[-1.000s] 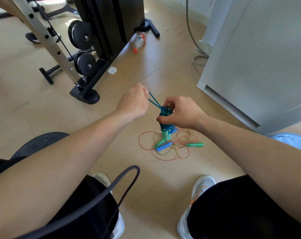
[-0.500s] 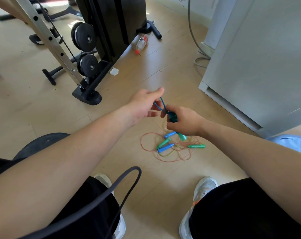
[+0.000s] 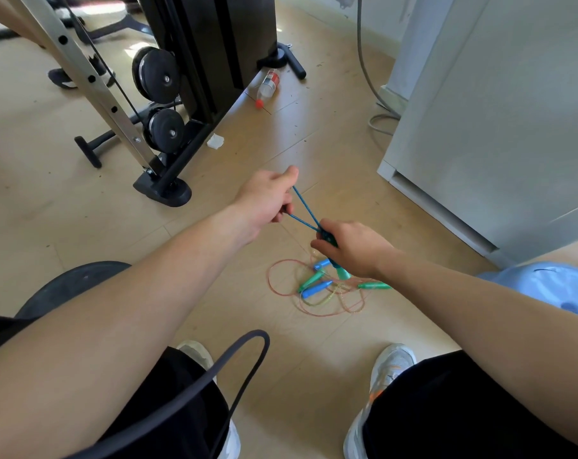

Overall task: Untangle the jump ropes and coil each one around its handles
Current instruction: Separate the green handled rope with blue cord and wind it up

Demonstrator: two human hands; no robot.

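My right hand (image 3: 350, 246) grips a teal handle bundle (image 3: 329, 239) with blue rope wound around it, and green handle tips stick out below my fist. Two strands of the blue rope (image 3: 302, 207) run taut from the bundle up to my left hand (image 3: 269, 200), which pinches them. On the floor beneath lies a tangle of pink and yellow rope (image 3: 317, 301) with a blue handle (image 3: 315, 289) and two green handles (image 3: 310, 280) (image 3: 373, 285).
A black weight machine (image 3: 188, 77) with pulleys stands at the back left. A plastic bottle (image 3: 268, 86) lies by it. A white cabinet (image 3: 499, 104) fills the right side. A light blue object (image 3: 552, 289) sits at right. My shoes (image 3: 393, 362) flank the floor below the tangle.
My left hand has drawn the blue rope up and to the left, away from the bundle, so the strands are longer. My right hand has lowered and tilted the bundle.
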